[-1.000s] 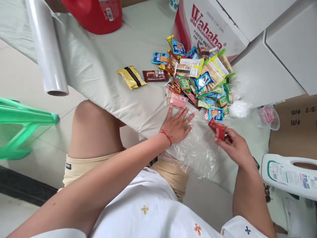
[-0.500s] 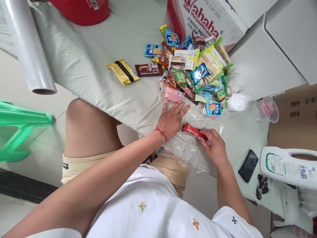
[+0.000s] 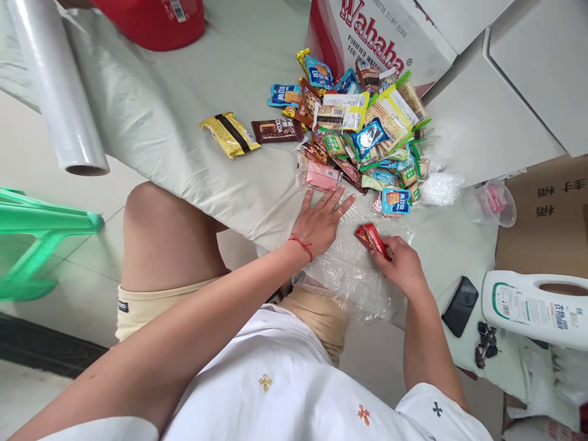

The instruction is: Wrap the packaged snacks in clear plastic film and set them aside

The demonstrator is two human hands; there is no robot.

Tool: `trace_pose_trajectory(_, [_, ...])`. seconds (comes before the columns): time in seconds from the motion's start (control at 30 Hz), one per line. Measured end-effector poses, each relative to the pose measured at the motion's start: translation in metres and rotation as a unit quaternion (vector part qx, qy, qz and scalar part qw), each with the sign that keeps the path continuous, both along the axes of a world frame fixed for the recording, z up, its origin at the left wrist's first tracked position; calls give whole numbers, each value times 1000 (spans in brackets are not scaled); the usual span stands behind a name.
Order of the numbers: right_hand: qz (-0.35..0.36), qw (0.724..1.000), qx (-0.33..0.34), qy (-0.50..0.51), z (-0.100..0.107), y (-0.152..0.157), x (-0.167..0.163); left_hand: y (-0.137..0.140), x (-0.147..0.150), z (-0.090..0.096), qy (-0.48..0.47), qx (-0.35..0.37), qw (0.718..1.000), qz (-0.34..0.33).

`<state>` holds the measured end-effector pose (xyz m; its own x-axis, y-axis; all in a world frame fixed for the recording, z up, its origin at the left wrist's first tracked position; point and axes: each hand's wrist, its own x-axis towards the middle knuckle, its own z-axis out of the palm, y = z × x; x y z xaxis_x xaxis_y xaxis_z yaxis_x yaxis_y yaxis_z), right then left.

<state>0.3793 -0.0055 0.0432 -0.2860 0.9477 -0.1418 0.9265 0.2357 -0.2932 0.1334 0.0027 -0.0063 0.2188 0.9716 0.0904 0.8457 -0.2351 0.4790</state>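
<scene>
Red packet (image 3: 373, 241) sits in the right hand (image 3: 399, 266), pinched between thumb and fingers at its near end, the far end pointing away to the upper left of that hand; whether it is one packet or two pressed together, I cannot tell. Left hand (image 3: 319, 222) lies palm down with its fingers spread wide, a red string (image 3: 302, 245) round the wrist. Between the two hands, and reaching below them, is a crinkled clear plastic sheet (image 3: 351, 269), with the red packet above it.

Just beyond the left fingertips lies a pink packet (image 3: 321, 176), at the near edge of a heap of snacks (image 3: 367, 141). Past the right hand, a blue packet (image 3: 395, 201) lies at the heap's near side. Further out from the left hand, up and to its left, are a brown packet (image 3: 278, 130) and a yellow packet (image 3: 229, 135) on the pale cloth (image 3: 184, 110).

To the right of the right hand are a black phone (image 3: 460, 306), keys (image 3: 487, 344) and a white bottle (image 3: 528, 312). Farthest ahead of both hands stands a printed box (image 3: 381, 37), behind the heap; well off to the left hand's left is a roll of film (image 3: 59, 92).
</scene>
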Motion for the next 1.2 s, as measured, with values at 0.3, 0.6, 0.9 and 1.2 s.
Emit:
trace_pose_trajectory(0.3, [-22, 997, 23, 64, -6, -14, -30, -1, -3, 2, -28, 4, 999, 16])
trace_pose_trajectory(0.6, [93, 991, 73, 55, -1, -18, -22, -1, -3, 1, -31, 8, 999, 9])
trace_pose_trajectory(0.9, [102, 991, 79, 47, -10, -4, -22, -1, -7, 0, -51, 11, 998, 18])
trace_pose_trajectory(1.2, [108, 989, 98, 29, -7, -24, -30, -1, -6, 1, -52, 10, 998, 18])
